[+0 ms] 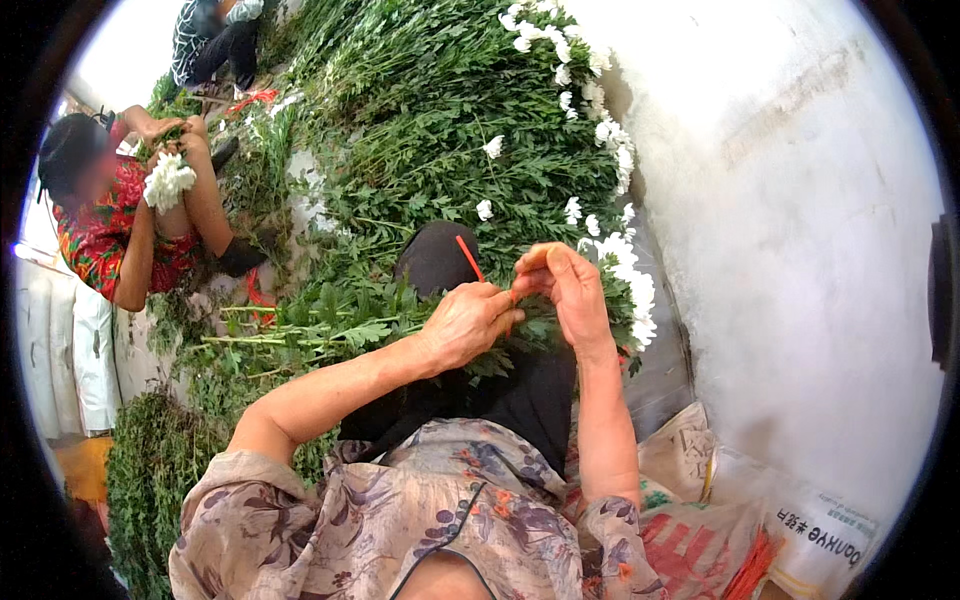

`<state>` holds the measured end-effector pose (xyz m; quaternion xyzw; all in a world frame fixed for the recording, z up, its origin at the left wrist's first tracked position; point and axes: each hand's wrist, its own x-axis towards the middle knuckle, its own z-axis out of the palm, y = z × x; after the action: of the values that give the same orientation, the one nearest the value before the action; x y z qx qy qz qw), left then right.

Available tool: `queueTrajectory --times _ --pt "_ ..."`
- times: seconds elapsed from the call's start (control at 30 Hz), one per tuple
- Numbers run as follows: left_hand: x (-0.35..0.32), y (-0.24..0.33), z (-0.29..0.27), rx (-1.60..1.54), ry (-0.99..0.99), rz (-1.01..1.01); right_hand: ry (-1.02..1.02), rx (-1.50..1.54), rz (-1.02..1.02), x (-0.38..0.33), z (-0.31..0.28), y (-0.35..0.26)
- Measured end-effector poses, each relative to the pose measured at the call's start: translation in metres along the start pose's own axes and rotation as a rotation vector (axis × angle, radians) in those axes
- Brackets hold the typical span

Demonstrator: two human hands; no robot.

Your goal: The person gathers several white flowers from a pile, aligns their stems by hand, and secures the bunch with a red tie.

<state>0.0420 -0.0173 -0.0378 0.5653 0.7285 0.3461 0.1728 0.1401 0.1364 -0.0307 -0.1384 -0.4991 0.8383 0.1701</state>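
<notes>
Across my lap lies a bunch of white chrysanthemums, its cut stems (250,340) to the left and its white blooms (632,285) to the right. My left hand (468,322) is closed over the middle of the bunch, pinching a thin red tie (468,258) whose free end sticks up past the knuckles. Close beside it, my right hand (568,290) is raised with bent fingers. Its fingertips meet a bit of red tie by the left hand's fingers. The palms hide part of the tie and the leaves under them.
A large heap of leafy chrysanthemums (450,130) covers the floor ahead, beside a white wall (770,200). At left a seated person (130,215) holds white blooms; another person (215,40) sits farther back. Cut greenery (160,480) lies lower left. Sacks (690,540) and red ties (755,565) are lower right.
</notes>
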Motion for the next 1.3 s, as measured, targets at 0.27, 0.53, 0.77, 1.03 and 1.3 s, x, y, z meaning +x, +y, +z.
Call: queueTrajectory --times 0.27,0.53,0.77,1.03,1.3 --pt "-0.004 -0.012 0.011 0.122 0.085 0.217 0.026 -1.074 -0.180 0.017 0.033 0.013" --pt "-0.019 0.001 -0.004 -0.475 0.315 -0.065 0.244 -0.415 -0.076 -0.024 0.025 0.008" --pt "0.004 -0.027 -0.004 -0.883 -0.033 -0.387 -0.043 -0.392 -0.157 -0.029 0.010 0.008" --pt "0.007 -0.045 -0.029 -1.279 -0.215 -0.482 -0.003 -1.015 -0.318 -0.026 0.027 0.005" --pt "0.013 -0.041 -0.044 -1.110 -0.341 -0.416 -0.012 -0.800 -0.158 -0.022 0.014 0.002"
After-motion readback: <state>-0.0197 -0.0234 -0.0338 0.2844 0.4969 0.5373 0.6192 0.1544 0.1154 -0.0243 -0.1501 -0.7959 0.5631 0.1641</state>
